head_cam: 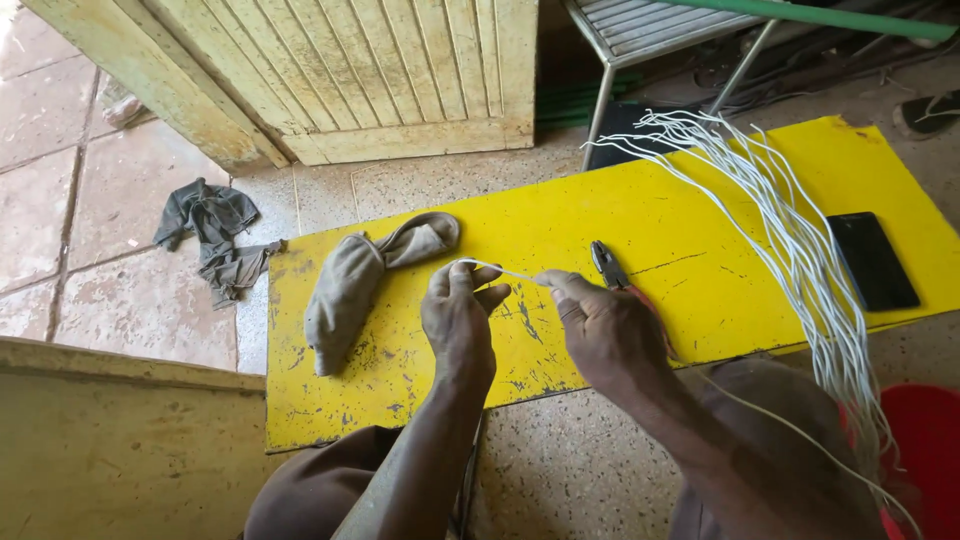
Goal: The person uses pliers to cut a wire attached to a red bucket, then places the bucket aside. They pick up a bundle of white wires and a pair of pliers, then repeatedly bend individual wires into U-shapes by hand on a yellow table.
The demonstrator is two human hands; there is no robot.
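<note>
- The left hand [458, 312] hovers over the scuffed yellow painted board [560, 220], its fingers curled in and pinched tight on one end of a thin white wire [503, 271].
- The right hand [603, 325] sits just beside it, thumb and fingertips closed on the other end of the same short stretch, so the wire runs taut between the two hands, just above the board.
- From under the right hand pokes a pair of pliers with dark jaws and a red handle [612, 272]; its nose points away from the person, and I cannot tell whether the palm grips it or merely covers it.
- A loose bundle of long white wires [800, 240] fans across the right part of the board and droops over its near edge towards a red plastic bucket [925, 440].
- A black flat phone [873, 260] lies on the board just beyond that bundle.
- A crumpled grey-brown cloth [360, 280] lies on the left part of the board, near the left hand but apart from it.
- A dark grey rag [215, 235] lies on the tiled floor beside the board.
</note>
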